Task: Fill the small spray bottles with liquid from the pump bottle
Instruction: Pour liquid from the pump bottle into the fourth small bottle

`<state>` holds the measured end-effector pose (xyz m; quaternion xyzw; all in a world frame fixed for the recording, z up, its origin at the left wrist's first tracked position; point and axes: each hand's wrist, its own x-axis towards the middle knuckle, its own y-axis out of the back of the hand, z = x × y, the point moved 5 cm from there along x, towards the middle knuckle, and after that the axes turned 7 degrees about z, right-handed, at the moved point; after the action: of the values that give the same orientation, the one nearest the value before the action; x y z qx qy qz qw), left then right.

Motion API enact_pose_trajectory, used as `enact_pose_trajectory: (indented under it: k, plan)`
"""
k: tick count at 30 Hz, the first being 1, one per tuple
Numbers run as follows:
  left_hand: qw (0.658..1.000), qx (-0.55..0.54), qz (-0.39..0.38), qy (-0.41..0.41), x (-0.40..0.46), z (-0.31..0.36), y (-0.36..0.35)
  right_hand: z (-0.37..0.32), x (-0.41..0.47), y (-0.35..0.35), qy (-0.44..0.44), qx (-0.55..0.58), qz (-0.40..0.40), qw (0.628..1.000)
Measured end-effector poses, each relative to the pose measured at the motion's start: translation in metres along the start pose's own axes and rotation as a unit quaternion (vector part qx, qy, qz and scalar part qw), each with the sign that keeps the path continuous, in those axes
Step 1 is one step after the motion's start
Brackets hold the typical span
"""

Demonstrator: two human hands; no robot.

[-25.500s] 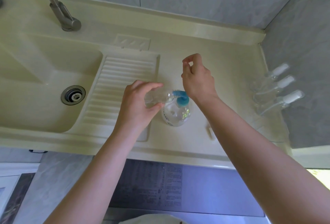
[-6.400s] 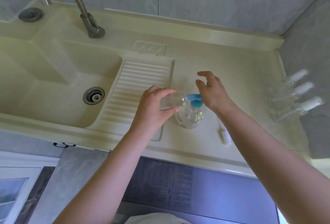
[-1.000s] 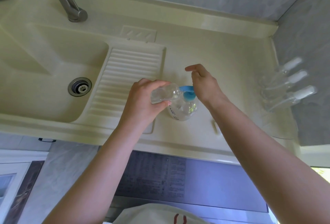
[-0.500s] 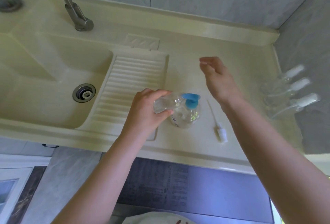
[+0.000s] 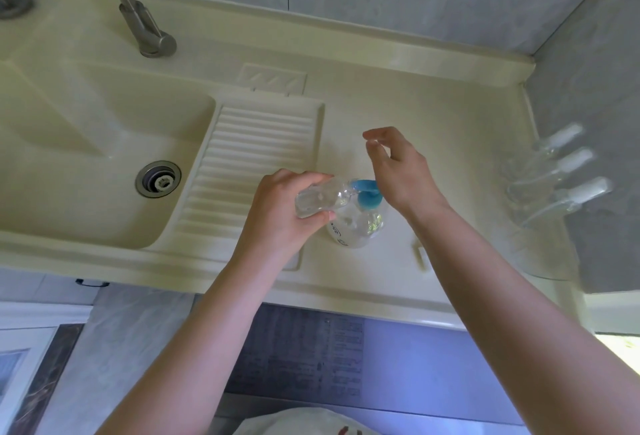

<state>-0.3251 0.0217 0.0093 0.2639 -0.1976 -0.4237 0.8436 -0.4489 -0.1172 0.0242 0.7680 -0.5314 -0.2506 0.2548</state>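
Note:
A clear pump bottle [image 5: 356,226] with a blue pump head [image 5: 367,193] stands on the cream counter [image 5: 433,115]. My left hand [image 5: 280,216] holds a small clear spray bottle [image 5: 320,199] tilted, its open mouth at the blue spout. The heel of my right hand [image 5: 401,171] rests on the pump head, with the fingers spread and lifted. A white spray cap [image 5: 419,254] lies on the counter, mostly hidden by my right forearm. Three more small spray bottles [image 5: 557,174] lie side by side at the far right.
A sink basin [image 5: 86,164] with a drain [image 5: 158,178] lies to the left, beside a ribbed draining board [image 5: 249,164]. A metal tap [image 5: 138,15] rises at the back. Grey tiled walls [image 5: 588,53] close the back and right.
My right hand, lifted off the pump half a second ago, has come back down onto the blue head. My left hand still holds the small bottle at the spout.

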Motion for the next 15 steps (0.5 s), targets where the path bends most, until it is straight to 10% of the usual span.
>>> enact_pose_trajectory:
  k: [15]
  plan:
    - [1.0,0.004,-0.003,-0.007,0.002,0.001,0.002,0.004,0.003,-0.007,-0.034,0.004,-0.038,0.999]
